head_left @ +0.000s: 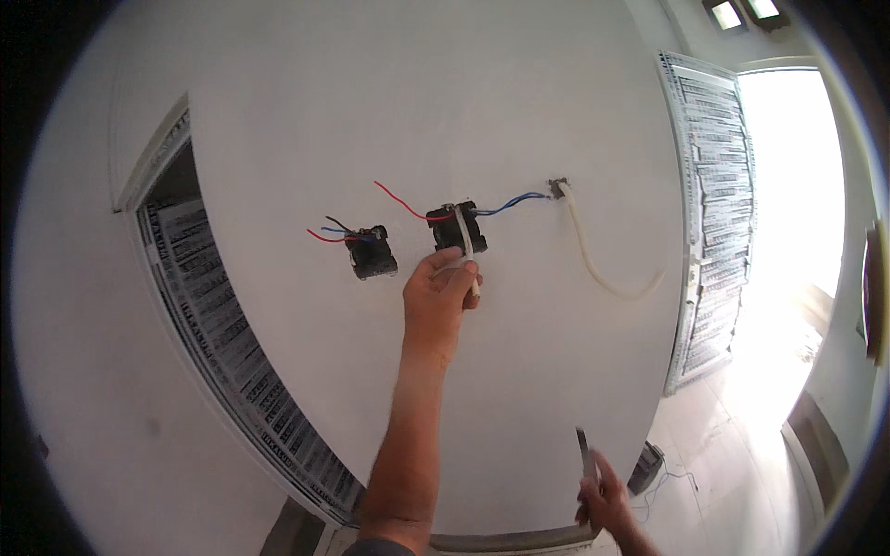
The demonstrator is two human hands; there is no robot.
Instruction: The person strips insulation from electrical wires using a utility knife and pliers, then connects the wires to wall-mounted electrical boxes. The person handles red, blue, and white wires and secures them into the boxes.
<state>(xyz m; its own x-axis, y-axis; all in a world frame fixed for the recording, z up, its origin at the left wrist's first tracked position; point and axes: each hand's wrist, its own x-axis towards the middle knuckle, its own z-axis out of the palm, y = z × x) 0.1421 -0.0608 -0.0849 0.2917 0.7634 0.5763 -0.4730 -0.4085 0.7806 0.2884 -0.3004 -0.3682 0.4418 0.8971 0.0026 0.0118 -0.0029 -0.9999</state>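
Observation:
My left hand (436, 301) is raised to the wall, its fingers closed on a white cable (465, 232) that hangs out of the middle black wall box (445, 233). A red wire (397, 197) and blue wires (510, 204) also come from that box. Low at the right, my right hand (604, 499) grips a slim utility knife (584, 449) with its thin blade pointing up, away from the wall box. To the left sits a second black wall box (373, 255) with red, blue and black wires sticking out.
A small hole (557, 188) in the white wall (519, 371) lets out a long cream cable (593, 264). Wrapped door frames stand on both sides; the right door (714, 213) is open to bright light. A dark box (646, 468) with a thin cord rests on the tiled floor.

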